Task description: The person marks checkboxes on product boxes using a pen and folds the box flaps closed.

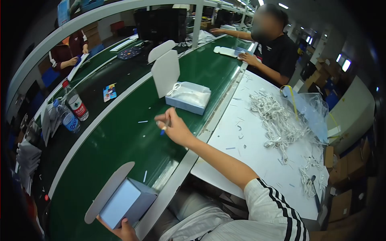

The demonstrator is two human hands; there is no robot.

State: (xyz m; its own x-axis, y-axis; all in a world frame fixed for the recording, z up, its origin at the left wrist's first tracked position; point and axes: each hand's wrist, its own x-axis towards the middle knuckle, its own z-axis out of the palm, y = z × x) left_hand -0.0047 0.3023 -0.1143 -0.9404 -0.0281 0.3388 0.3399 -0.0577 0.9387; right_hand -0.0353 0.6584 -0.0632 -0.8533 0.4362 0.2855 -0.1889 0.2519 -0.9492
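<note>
My left hand [125,231] grips the lower end of a light blue box [122,201] at the bottom of the view. The box is tilted, and its rounded grey-white flap [107,193] stands out to the left. My right hand [177,129] is over the green belt [120,148], its fingers apart and partly blurred. A small blue spot shows at its fingertips; I cannot make out what it is. Just beyond this hand stands an open box [187,105] with its white lid [167,74] raised. Inside lie a white cable [173,89] and something wrapped in clear plastic [194,94].
Bundled white cables [273,116] and a clear plastic bag [307,110] lie on the white table [225,136] at right. Two bottles [76,102] stand left of the belt. A co-worker [277,48] handles a box farther along; another person [70,52] is across the line.
</note>
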